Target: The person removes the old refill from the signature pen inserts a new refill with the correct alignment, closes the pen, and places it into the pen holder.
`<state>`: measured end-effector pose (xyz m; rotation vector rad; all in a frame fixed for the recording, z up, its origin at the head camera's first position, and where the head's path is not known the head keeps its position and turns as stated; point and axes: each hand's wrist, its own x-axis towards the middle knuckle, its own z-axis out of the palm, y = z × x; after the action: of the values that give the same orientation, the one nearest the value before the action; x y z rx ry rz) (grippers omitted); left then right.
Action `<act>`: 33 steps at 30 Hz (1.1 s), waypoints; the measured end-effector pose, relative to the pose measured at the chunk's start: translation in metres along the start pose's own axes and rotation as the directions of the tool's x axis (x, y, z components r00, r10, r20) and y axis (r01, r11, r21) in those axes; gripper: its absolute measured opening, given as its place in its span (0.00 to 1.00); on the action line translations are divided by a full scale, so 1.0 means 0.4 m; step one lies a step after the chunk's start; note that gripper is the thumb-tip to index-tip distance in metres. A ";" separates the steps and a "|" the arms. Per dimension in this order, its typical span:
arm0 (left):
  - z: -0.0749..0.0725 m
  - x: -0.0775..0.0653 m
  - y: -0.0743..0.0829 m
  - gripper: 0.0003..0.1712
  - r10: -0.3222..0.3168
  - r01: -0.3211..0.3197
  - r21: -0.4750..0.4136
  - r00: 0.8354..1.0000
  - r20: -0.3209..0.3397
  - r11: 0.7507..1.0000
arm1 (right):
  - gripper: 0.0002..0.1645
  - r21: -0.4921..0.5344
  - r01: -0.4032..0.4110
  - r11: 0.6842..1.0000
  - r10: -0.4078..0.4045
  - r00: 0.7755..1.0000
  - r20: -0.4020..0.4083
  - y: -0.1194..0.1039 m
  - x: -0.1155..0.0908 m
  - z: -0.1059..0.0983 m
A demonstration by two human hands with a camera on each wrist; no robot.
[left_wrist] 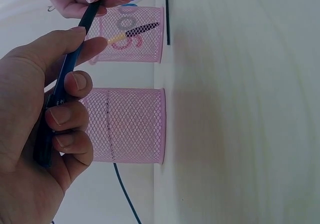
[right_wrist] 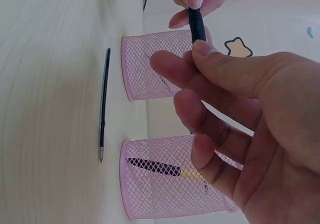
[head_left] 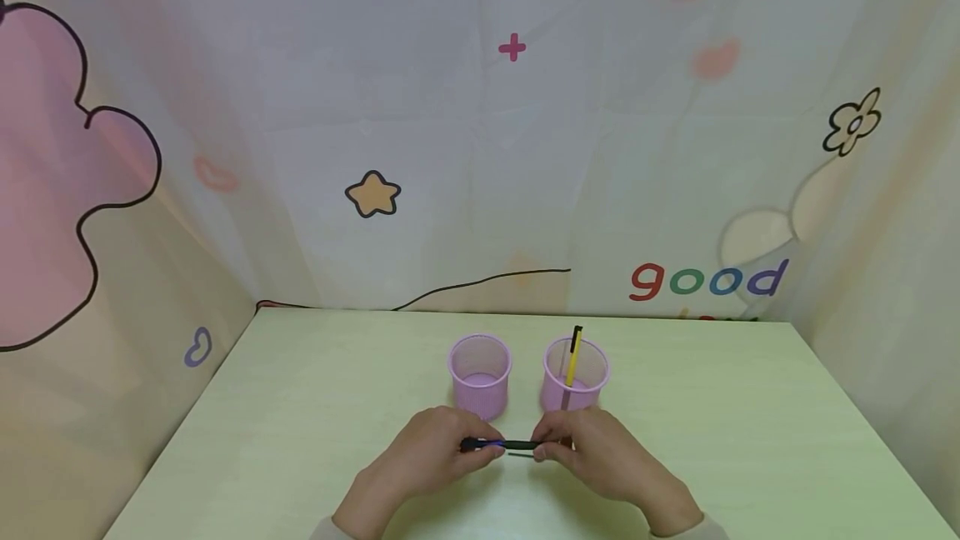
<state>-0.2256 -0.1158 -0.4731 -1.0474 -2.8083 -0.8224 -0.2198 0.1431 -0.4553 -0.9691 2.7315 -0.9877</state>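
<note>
My left hand (head_left: 438,452) grips a dark pen (head_left: 517,444) by its left end, with fingers curled round the barrel in the left wrist view. My right hand (head_left: 596,455) pinches the pen's other end between thumb and index finger; its remaining fingers are loosely bent. The pen is level above the table, in front of two cups. A thin dark pen refill (right_wrist: 104,103) with a metal tip lies on the table below the hands, touched by neither.
A pink mesh pen cup (head_left: 480,400) stands behind my left hand, with nothing seen in it. Beside it to the right, a second pink mesh pen cup (head_left: 553,395) holds a yellow and black pen (head_left: 573,361). A printed curtain (head_left: 450,123) hangs behind the table (head_left: 300,407).
</note>
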 end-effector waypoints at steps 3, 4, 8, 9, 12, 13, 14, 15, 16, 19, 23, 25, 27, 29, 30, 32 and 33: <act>-0.001 0.000 0.001 0.08 -0.003 0.003 -0.006 1.000 0.000 1.000 | 0.04 0.006 0.013 1.000 -0.013 1.000 -0.001 0.001 -0.001 0.000; -0.001 0.001 0.001 0.08 -0.005 0.005 -0.008 1.000 0.001 1.000 | 0.04 0.003 0.019 1.000 -0.019 1.000 -0.002 0.001 -0.001 -0.001; -0.003 0.001 0.002 0.07 -0.010 0.010 -0.018 1.000 0.001 1.000 | 0.03 -0.015 0.036 0.999 -0.036 0.999 -0.004 0.000 -0.001 -0.001; -0.003 0.001 0.003 0.08 -0.011 0.011 -0.020 1.000 0.001 1.000 | 0.03 -0.022 0.039 0.999 -0.039 0.999 -0.004 -0.001 -0.001 -0.001; -0.004 0.002 0.003 0.08 -0.011 0.011 -0.019 1.000 0.001 1.000 | 0.02 -0.031 0.038 0.999 -0.038 0.999 0.002 -0.001 0.000 -0.002; -0.004 0.002 0.003 0.08 -0.012 0.012 -0.018 1.000 0.003 1.000 | 0.03 -0.031 0.035 0.999 -0.035 0.999 0.007 -0.001 0.000 -0.003; -0.004 0.002 0.003 0.08 -0.010 0.010 -0.014 1.000 0.003 1.000 | 0.03 -0.029 0.029 0.999 -0.029 0.999 0.014 -0.001 0.000 -0.003; -0.004 0.002 0.003 0.08 -0.009 0.009 -0.011 1.000 0.004 1.000 | 0.04 -0.026 0.022 0.999 -0.021 1.000 0.019 -0.001 0.001 -0.004; -0.003 0.002 0.002 0.08 -0.007 0.007 -0.008 1.000 0.006 1.000 | 0.04 -0.024 0.013 1.000 -0.013 1.000 0.024 -0.001 0.002 -0.004; -0.002 0.002 0.002 0.08 -0.002 0.002 0.002 1.000 0.006 1.000 | 0.04 -0.014 -0.012 1.000 0.013 0.999 0.029 -0.002 0.003 -0.006; -0.001 0.002 0.004 0.08 -0.009 0.009 0.002 1.000 0.004 1.000 | 0.05 0.001 -0.036 0.999 0.036 0.999 0.013 -0.004 0.004 -0.005; -0.001 0.002 0.005 0.08 -0.017 0.017 0.000 1.000 0.005 1.000 | 0.06 0.013 -0.041 0.999 0.041 0.999 0.008 -0.005 0.004 -0.004; -0.001 0.001 0.006 0.08 -0.023 0.023 0.000 1.000 0.008 1.000 | 0.06 0.023 -0.043 0.999 0.043 0.999 0.007 -0.005 0.005 -0.003; -0.001 0.000 0.007 0.08 -0.028 0.028 -0.001 1.000 0.011 1.000 | 0.06 0.036 -0.040 0.999 0.039 0.999 0.010 -0.005 0.005 -0.003; -0.001 0.000 0.007 0.08 -0.030 0.030 -0.001 0.999 0.012 1.000 | 0.06 0.043 -0.038 0.998 0.038 0.999 0.011 -0.005 0.005 -0.002; 0.000 0.000 0.007 0.08 -0.033 0.033 -0.005 0.999 0.014 0.999 | 0.06 0.048 -0.032 0.998 0.032 0.999 0.011 -0.005 0.004 -0.001; 0.001 0.000 0.007 0.08 -0.031 0.032 -0.006 0.999 0.014 0.999 | 0.07 0.048 -0.030 0.998 0.030 1.000 0.009 -0.004 0.003 -0.001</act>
<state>-0.2239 -0.1140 -0.4721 -1.0162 -2.8428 -0.8300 -0.2198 0.1416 -0.4540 -0.9195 2.6939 -1.0367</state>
